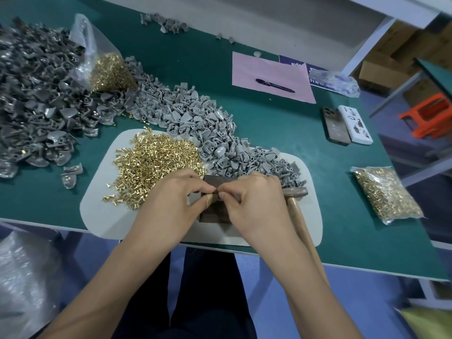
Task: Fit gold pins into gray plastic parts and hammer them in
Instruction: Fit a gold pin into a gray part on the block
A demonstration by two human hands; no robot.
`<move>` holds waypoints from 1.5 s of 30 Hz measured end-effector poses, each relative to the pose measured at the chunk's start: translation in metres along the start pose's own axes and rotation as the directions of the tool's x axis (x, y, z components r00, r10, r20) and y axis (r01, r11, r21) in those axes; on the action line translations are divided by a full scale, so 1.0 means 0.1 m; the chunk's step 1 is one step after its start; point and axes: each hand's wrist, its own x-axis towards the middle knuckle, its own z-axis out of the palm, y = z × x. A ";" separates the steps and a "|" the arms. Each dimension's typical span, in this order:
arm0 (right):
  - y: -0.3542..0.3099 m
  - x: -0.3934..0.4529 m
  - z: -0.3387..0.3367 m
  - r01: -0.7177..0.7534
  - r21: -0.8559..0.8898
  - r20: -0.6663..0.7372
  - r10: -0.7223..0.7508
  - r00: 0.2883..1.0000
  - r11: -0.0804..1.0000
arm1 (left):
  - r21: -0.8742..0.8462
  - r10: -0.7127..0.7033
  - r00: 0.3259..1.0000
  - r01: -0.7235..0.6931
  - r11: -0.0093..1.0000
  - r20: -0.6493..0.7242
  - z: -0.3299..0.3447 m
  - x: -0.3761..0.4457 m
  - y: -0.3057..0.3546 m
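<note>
Gold pins (156,162) heaped on the white mat (102,211), 11 o'clock of the left hand (171,204). Both grips pinching something tiny over the dark block (215,214), can't tell what. Gray plastic parts (220,133) at 12, hammer (297,206) tucked under the right hand (254,204).

Bare green table (274,123) between gray parts (208,123) and phones (347,124)

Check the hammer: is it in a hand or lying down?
Lying down. The hammer rests on the white mat beside the right hand; both hands pinch something small at the dark block.
</note>
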 end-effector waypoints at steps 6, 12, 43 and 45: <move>0.19 -0.05 0.15 -0.168 0.456 -0.008 0.193 0.981 0.874 | 0.011 0.003 1.000 -0.003 1.000 -0.014 0.01 -0.06 0.05; 0.23 -0.07 0.18 -0.196 0.566 0.009 0.232 0.973 0.801 | 0.223 -0.009 0.999 0.019 0.975 -0.045 -0.01 -0.10 0.09; 0.35 -0.83 -0.20 -0.255 0.218 -0.180 0.296 0.938 0.942 | 0.249 0.048 0.997 -0.060 0.967 0.057 0.05 -0.01 0.21; 0.26 -0.81 -0.16 -0.222 0.053 -0.169 0.228 0.959 0.974 | 0.285 0.068 0.997 -0.075 0.956 0.032 0.05 -0.02 0.22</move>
